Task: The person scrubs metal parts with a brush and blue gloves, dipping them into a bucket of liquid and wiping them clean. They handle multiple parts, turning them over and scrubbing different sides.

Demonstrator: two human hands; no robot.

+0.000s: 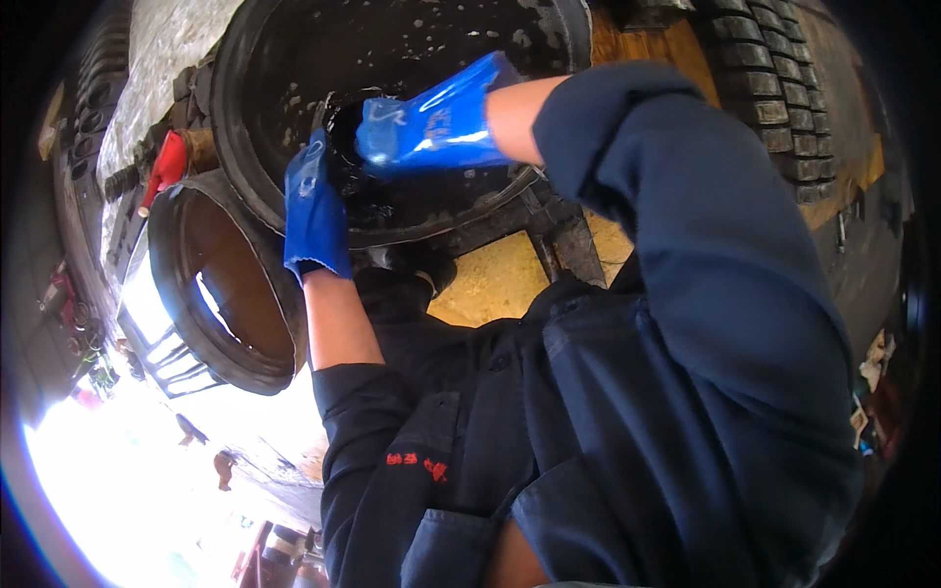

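A large round black tub [257,186] stands at the top of the view, its dark inside wet and flecked with foam. My left hand [316,208], in a blue rubber glove, is at the tub's near left side with its fingers closed. My right hand [407,132], in a matching glove, reaches over the tub from the right, its fingers curled in. Between the hands is a dark wet patch with foam; what either hand grips there blends into the black and cannot be made out.
A tilted open bucket [221,289] with a brown inside stands left of the tub. Above it lies a red-handled tool [169,162]. Tyres with deep tread [769,73] are stacked at the upper right. A dark frame [564,240] stands below the tub, over yellow flooring [490,279].
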